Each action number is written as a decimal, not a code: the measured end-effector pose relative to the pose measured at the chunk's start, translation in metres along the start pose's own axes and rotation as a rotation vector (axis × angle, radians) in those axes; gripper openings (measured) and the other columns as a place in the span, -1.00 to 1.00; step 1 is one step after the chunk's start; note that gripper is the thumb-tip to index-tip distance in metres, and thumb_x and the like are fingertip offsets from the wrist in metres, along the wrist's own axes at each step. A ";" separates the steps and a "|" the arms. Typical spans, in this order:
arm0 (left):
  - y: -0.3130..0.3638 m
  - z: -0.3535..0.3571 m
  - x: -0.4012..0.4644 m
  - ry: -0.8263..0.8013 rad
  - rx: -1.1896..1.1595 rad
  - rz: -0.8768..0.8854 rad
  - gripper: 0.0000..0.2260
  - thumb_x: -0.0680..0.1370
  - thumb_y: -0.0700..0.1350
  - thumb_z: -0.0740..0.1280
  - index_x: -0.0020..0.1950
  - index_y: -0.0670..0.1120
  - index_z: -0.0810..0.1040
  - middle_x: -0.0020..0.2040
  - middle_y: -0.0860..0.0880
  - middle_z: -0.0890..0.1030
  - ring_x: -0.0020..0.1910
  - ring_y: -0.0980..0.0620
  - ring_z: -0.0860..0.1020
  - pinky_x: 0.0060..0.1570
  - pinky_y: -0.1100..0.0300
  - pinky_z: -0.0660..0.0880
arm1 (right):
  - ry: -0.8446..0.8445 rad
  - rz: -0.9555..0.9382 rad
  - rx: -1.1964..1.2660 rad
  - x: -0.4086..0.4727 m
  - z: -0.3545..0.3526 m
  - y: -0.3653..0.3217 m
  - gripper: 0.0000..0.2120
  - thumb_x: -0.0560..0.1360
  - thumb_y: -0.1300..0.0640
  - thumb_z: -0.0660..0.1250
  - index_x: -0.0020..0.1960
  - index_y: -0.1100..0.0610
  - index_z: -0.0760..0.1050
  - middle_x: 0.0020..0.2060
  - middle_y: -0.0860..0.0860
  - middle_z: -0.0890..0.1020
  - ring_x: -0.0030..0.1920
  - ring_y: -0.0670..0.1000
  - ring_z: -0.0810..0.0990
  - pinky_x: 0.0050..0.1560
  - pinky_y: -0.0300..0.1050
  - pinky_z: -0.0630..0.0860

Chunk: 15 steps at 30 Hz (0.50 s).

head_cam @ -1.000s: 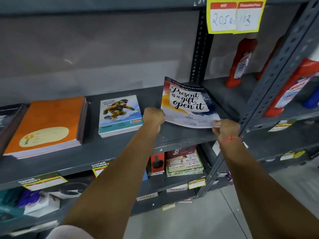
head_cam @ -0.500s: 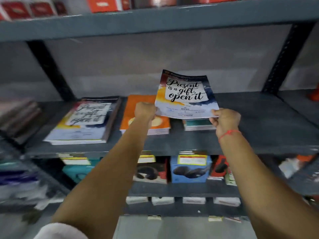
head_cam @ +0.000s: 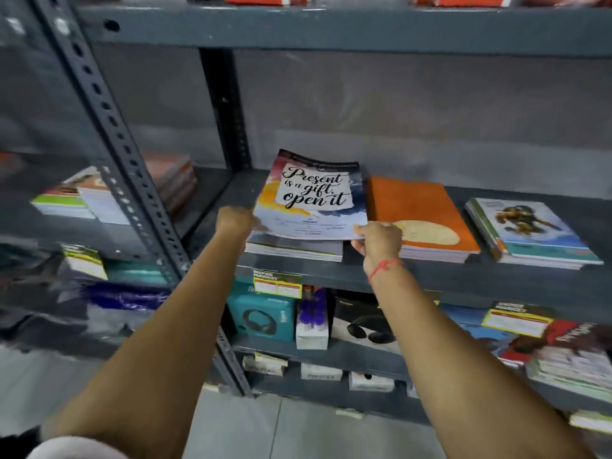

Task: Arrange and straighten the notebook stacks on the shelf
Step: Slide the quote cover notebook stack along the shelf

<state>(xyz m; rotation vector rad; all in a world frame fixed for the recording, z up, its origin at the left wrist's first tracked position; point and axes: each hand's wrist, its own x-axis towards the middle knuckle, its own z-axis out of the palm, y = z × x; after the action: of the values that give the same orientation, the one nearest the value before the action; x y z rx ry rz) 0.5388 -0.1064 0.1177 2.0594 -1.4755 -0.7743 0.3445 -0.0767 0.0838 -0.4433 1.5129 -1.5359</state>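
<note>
A thin notebook point(head_cam: 313, 197) with the words "Present is a gift, open it" on its cover is held just above a stack of like notebooks point(head_cam: 294, 250) on the grey shelf point(head_cam: 463, 276). My left hand point(head_cam: 236, 220) grips its near left corner. My right hand point(head_cam: 377, 240), with a red thread on the wrist, grips its near right corner. To the right lie an orange notebook stack point(head_cam: 420, 213) and a stack with a cartoon cover point(head_cam: 533, 233).
A perforated grey upright point(head_cam: 122, 150) stands at the left, with more notebook stacks point(head_cam: 82, 200) behind it. Headphone boxes point(head_cam: 261, 313) and yellow price tags point(head_cam: 276, 284) fill the shelf below. Another shelf point(head_cam: 331, 31) runs overhead.
Both hands have carried the notebook leftwards along the shelf, past the cartoon and orange stacks, to above the matching stack. The view has swung left with it.
</note>
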 end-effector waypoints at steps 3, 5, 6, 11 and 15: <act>-0.024 0.004 0.024 0.007 0.183 0.109 -0.63 0.63 -0.17 0.12 0.45 -0.03 0.31 0.43 -0.05 0.40 0.37 -0.01 0.42 0.26 0.18 0.40 | 0.010 0.001 -0.145 -0.004 0.016 0.021 -0.85 0.41 0.39 0.33 -0.31 0.25 0.44 -0.36 0.07 0.46 -0.43 -0.02 0.40 -0.38 -0.21 0.38; -0.039 0.009 0.033 -0.057 -0.216 -0.036 -0.70 0.59 -0.23 0.20 0.30 -0.04 0.50 0.34 -0.10 0.49 0.13 0.02 0.56 0.06 0.21 0.49 | 0.032 -0.051 -0.282 -0.003 0.023 0.033 -0.86 0.40 0.34 0.35 -0.14 0.45 0.51 -0.37 0.13 0.47 -0.37 0.04 0.41 -0.34 -0.11 0.34; -0.046 0.013 0.036 -0.046 -0.528 -0.106 -0.77 0.55 -0.25 0.24 0.07 -0.03 0.64 0.21 -0.13 0.57 -0.08 0.03 0.56 -0.11 0.24 0.48 | 0.032 -0.065 -0.356 -0.001 0.022 0.037 -0.76 0.41 0.30 0.36 -0.03 0.48 0.51 -0.34 0.16 0.51 -0.31 0.08 0.46 -0.27 -0.08 0.40; -0.072 0.029 0.043 -0.023 -0.712 -0.110 -0.67 0.45 -0.34 0.31 0.21 -0.26 0.57 0.15 -0.23 0.62 0.18 -0.15 0.55 0.23 0.07 0.40 | 0.014 -0.120 -0.428 0.004 0.014 0.053 -0.66 0.45 0.17 0.34 0.17 0.33 0.52 0.12 0.31 0.58 0.17 0.28 0.52 0.17 0.10 0.47; -0.070 0.029 0.048 -0.088 -0.822 -0.092 -0.58 0.57 -0.22 0.22 0.44 -0.17 0.35 0.36 -0.14 0.49 0.34 -0.07 0.45 0.42 0.09 0.27 | -0.025 -0.074 -0.254 0.010 0.017 0.051 -0.51 0.56 -0.02 0.14 0.45 0.11 0.26 0.45 0.07 0.33 0.44 0.12 0.29 0.44 0.09 0.22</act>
<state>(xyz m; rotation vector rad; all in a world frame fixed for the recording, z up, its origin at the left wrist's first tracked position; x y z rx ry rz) 0.5784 -0.1327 0.0416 1.4693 -0.8701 -1.2594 0.3704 -0.0869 0.0360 -0.6692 1.6956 -1.3931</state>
